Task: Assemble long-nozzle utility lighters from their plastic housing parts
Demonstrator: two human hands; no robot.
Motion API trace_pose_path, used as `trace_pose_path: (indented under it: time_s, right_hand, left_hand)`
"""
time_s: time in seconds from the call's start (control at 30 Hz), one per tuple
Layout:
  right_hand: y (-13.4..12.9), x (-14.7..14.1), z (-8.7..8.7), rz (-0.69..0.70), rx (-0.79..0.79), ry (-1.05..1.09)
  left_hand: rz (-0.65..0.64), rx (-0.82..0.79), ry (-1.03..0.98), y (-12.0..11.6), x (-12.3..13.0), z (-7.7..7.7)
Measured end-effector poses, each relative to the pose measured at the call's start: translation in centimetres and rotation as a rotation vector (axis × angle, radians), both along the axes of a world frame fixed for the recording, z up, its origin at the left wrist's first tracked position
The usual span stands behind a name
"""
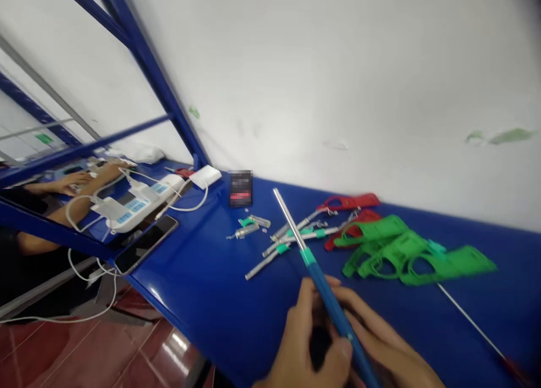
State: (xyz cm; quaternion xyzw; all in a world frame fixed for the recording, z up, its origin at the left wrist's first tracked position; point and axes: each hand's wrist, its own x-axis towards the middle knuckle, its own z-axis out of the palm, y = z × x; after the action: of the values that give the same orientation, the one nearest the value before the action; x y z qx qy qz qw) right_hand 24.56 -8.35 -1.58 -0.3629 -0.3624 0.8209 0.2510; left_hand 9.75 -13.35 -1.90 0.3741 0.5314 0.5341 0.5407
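Observation:
My left hand [306, 343] is closed around a blue tube [327, 298] with a teal collar and a bare silver tip, held at a slant above the table. Fingers of my right hand [380, 337] curl against the same tube from the other side; some are hidden behind it. Beyond the tip lie several silver tubes [266, 264] with teal collars. Green flat plastic pieces [448, 267] with round holes are heaped to the right, with red ones [359, 201] behind them.
Small clear-and-metal parts [247, 230] and a dark packet [240, 188] lie near the wall. A thin rod [469, 315] is at right. Leftward are a phone [146, 244], a white power strip [143, 205], cables and a blue frame [156, 72]. Another person's arms [91, 179] show beyond.

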Motion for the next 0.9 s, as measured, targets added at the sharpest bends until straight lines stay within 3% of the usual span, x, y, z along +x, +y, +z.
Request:
trace_pose_path:
  time_s: [0.03,0.23,0.53,0.9]
  right_hand:
    - [0.0,0.2,0.2,0.060,-0.031,0.066]
    - [0.5,0.6,0.2,0.044,-0.074,0.163]
    - [0.7,0.7,0.0,0.047,-0.013,0.208]
    - [0.2,0.2,0.4,-0.020,0.044,0.116]
  left_hand:
    - [-0.017,-0.011,0.007,-0.1,-0.1,0.6]
    - [-0.181,0.015,-0.009,0.9,-0.7,1.8]
    - [-0.169,0.040,-0.019,0.9,-0.6,1.9]
    - [-0.263,0.057,-0.034,1.0,-1.3,2.0]
